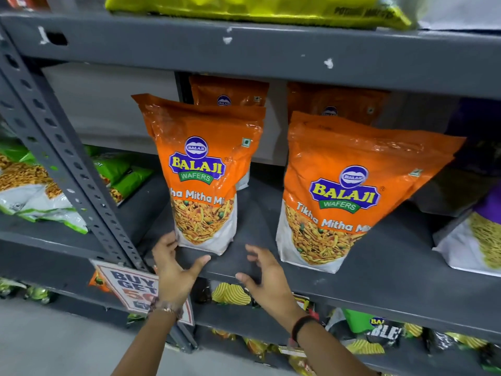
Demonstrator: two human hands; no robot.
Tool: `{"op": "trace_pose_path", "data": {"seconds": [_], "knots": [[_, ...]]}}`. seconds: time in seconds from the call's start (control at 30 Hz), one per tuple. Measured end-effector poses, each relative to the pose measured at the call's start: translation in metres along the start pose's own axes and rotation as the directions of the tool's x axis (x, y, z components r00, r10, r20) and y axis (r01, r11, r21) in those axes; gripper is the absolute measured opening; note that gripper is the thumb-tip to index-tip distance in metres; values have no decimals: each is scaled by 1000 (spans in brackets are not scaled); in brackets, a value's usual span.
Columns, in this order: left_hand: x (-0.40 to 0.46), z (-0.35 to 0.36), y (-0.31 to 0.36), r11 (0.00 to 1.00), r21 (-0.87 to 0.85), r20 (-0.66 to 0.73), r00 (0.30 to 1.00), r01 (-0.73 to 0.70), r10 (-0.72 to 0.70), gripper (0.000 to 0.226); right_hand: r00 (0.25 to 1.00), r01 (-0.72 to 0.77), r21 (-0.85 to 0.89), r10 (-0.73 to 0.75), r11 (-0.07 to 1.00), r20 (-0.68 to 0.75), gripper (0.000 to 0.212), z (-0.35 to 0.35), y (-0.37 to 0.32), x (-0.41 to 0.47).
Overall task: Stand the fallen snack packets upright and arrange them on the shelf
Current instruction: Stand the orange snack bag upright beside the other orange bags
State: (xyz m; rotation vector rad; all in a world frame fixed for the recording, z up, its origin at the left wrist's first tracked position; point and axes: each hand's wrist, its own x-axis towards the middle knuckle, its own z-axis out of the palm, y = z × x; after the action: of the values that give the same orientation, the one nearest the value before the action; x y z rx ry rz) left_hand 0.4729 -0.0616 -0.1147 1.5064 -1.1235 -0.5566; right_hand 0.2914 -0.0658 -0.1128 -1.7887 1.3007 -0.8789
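Observation:
Two orange Balaji snack packets stand upright on the grey shelf (pixel 379 272). The left packet (pixel 203 169) stands near the front edge, and more orange packets (pixel 230 93) stand behind it. The right packet (pixel 347 191) leans slightly to the right. My left hand (pixel 173 270) is open, its fingertips touching the left packet's lower left corner. My right hand (pixel 268 278) hovers open over the shelf's front edge, between the two packets, holding nothing.
A grey perforated upright (pixel 54 137) bounds the bay on the left, with green packets (pixel 35 191) lying beyond it. A purple and white packet (pixel 474 240) sits at the right. A price sign (pixel 132 289) hangs below the shelf edge. Mixed packets fill the lower shelf (pixel 366 337).

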Motion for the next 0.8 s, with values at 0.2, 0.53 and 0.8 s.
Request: {"op": "trace_pose_path", "data": {"seconds": [0.2, 0.53, 0.8], "knots": [[-46, 60, 42, 956, 49, 198, 941, -289, 275, 55, 995, -9, -44, 5, 999, -100, 15, -78, 38, -58], [-20, 131, 56, 999, 42, 659, 750, 30, -50, 95, 981, -177, 208, 189, 962, -42, 86, -151, 64, -29], [-23, 131, 46, 991, 123, 600, 793, 46, -111, 76, 977, -196, 214, 210, 957, -46, 78, -144, 66, -26]]}}
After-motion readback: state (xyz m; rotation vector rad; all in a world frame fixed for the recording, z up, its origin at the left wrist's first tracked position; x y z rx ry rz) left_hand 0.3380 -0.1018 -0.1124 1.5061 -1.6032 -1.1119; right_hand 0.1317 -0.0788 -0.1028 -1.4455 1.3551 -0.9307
